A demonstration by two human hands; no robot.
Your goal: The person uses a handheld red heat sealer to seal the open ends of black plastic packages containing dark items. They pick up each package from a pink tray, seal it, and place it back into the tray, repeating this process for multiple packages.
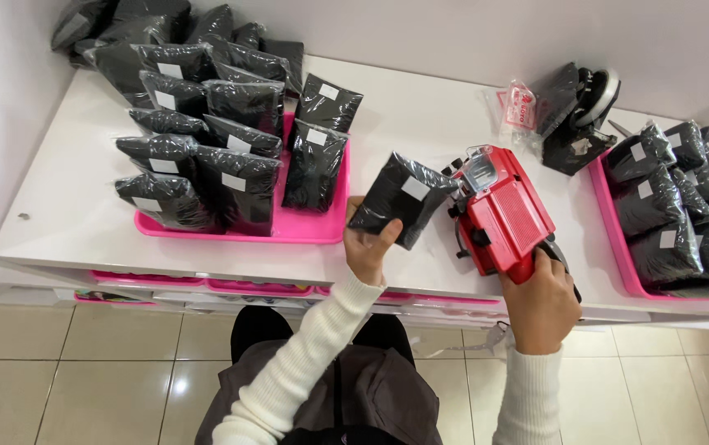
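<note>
On the white desk (420,124), a pink tray (305,227) at the left carries stacked black packets (206,140). The left hand (368,243) lifts a black pouch (404,198) above the desk, fingers pinching its lower edge. Just beside it, the right hand (542,305) wraps its fingers around a red label gun (503,214). Another pink tray (614,239) sits far right.

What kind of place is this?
Probably a small shop or packing room. The right hand holds a red label gun, the left hand a black packet, and pink trays hold more.
</note>
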